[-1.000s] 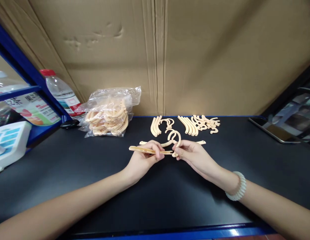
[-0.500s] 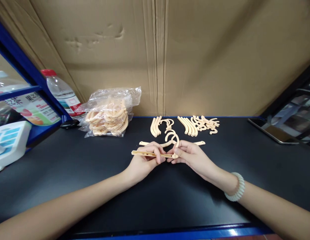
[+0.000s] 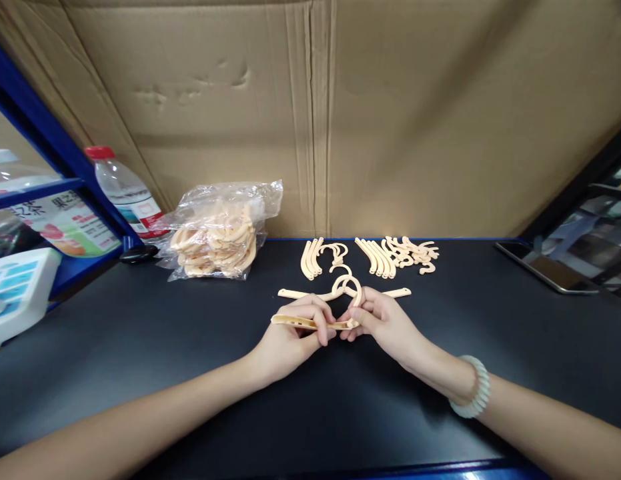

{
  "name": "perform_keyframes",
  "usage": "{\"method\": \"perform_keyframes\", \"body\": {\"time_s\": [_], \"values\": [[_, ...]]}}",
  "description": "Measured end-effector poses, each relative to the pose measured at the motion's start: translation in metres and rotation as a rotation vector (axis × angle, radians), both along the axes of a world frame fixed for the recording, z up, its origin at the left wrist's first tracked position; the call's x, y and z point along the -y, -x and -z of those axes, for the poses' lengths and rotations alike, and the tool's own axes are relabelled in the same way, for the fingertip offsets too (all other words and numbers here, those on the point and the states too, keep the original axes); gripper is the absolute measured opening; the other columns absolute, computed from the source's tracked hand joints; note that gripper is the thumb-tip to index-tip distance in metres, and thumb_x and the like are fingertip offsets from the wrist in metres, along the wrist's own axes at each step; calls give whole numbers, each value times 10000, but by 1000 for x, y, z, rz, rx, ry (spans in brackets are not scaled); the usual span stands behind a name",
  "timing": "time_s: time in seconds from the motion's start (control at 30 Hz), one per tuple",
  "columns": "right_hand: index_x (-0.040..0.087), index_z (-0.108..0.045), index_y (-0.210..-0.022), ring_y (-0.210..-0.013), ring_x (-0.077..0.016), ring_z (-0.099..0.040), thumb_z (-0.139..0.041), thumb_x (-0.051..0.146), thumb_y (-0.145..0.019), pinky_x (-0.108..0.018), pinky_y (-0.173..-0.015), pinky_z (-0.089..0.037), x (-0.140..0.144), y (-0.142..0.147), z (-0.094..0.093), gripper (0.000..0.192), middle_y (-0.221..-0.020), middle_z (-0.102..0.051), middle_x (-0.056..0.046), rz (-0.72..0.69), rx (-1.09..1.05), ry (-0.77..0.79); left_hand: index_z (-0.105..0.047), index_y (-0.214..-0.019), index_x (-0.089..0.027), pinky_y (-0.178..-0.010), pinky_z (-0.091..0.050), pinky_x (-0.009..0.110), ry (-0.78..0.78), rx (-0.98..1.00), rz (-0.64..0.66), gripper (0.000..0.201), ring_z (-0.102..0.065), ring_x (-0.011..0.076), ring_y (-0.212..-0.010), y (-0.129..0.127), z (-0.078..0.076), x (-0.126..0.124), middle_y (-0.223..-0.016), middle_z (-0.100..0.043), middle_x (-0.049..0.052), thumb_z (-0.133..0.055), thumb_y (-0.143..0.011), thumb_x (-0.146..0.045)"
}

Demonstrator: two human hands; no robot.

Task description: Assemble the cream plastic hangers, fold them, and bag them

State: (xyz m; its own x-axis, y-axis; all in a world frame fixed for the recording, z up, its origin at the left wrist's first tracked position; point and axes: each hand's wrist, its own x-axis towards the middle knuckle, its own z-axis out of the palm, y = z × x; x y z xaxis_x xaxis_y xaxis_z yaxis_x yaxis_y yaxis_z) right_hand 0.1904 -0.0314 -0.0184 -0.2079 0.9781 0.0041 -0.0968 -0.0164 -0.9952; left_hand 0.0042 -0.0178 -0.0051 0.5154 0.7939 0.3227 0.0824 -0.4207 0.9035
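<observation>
Head view of a dark surface (image 3: 140, 347) set against a cardboard wall (image 3: 440, 120). The left hand (image 3: 290, 333) is closed, fingers and thumb pinching a flat beige hanger arm (image 3: 295, 323) that lies roughly level just above the surface, its free end pointing left. The right hand (image 3: 380, 323) is also closed, its fingertips gripping a curved beige hook piece (image 3: 353, 288) whose loop rises above the fingers; the foot of the hook meets the right end of the arm between the two hands. Just behind the hands lies an assembled hanger (image 3: 290, 293), its two ends showing to either side. Farther back, near the wall, rest a row of loose arms (image 3: 310, 259), a second row of loose arms (image 3: 377, 257) and a small heap of hooks (image 3: 415, 252). To the left sits a clear plastic bag (image 3: 220, 230) of beige parts, and beyond it a water bottle (image 3: 123, 190) with a red cap. A pale bead bracelet (image 3: 477, 390) circles the right wrist. A dark tablet (image 3: 545, 270) lies at the right edge.
</observation>
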Motion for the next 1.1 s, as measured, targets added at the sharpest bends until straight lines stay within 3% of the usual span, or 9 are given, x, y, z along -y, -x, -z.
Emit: {"method": "perform_keyframes", "body": {"time_s": [0.17,0.3,0.47,0.6,0.73,0.87,0.93,1.03,1.1], "values": [[199,-468,-725,-502,-130,-621,-615,277,-776,-275,-524,-522,0,2,2,175,-564,-615,30,9,44,-61,-571,-597,-147,-696,-490,280,87,63,53,218,-570,139,-719,-1,2,2,-794,-558,38,-662,-781,-221],[202,-458,-717,-510,-121,-605,-616,290,-781,-264,-516,-505,0,3,0,192,-575,-591,36,10,49,-81,-569,-754,-157,-662,-472,258,189,108,13,146,-567,134,-715,-3,1,1,-759,-565,7,-694,-762,-233],[198,-481,-699,-566,-111,-534,-679,385,-761,-247,-494,-471,0,2,-5,279,-653,-538,28,27,74,-150,-540,-916,-182,-764,-494,274,341,229,-143,289,-585,128,-786,-6,3,0,-804,-561,-27,-743,-713,-215],[192,-511,-718,-509,-89,-459,-685,437,-765,-234,-447,-411,0,3,-5,304,-642,-492,39,15,58,-153,-505,-992,-184,-819,-508,318,394,257,-145,372,-630,151,-821,-10,5,4,-817,-628,-12,-748,-713,-219],[185,-541,-719,-565,-113,-526,-696,429,-761,-235,-456,-440,2,7,-6,292,-674,-558,11,-45,12,-153,-507,-932,-165,-816,-524,348,451,233,-78,347,-670,173,-803,-14,4,8,-824,-681,20,-762,-703,-225],[175,-609,-761,-545,-117,-550,-685,422,-764,-262,-492,-490,-7,-3,-15,259,-687,-601,-2,-45,91,-195,-526,-816,-155,-818,-526,336,484,251,-124,300,-678,169,-778,-14,-1,9,-785,-688,17,-781,-678,-229],[180,-646,-849,-561,-133,-570,-643,399,-801,-294,-535,-509,-18,-17,-20,225,-726,-632,-18,55,223,-295,-527,-816,-160,-804,-528,337,487,267,-139,301,-678,163,-749,-13,-3,9,-753,-687,6,-784,-675,-230],[203,-679,-890,-770,-211,-615,-581,293,-853,-391,-719,-517,-40,-46,-25,138,-843,-677,-63,242,606,-629,-531,-829,-165,-802,-530,341,484,278,-145,305,-679,164,-748,-12,-3,9,-748,-692,4,-785,-675,-230],[203,-695,-911,-912,-263,-585,-574,212,-848,-466,-849,-473,-53,-63,-24,137,-904,-682,-88,236,901,-828,-535,-833,-164,-811,-529,335,485,278,-148,301,-677,159,-755,-12,-3,8,-749,-694,4,-785,-678,-229]]}}
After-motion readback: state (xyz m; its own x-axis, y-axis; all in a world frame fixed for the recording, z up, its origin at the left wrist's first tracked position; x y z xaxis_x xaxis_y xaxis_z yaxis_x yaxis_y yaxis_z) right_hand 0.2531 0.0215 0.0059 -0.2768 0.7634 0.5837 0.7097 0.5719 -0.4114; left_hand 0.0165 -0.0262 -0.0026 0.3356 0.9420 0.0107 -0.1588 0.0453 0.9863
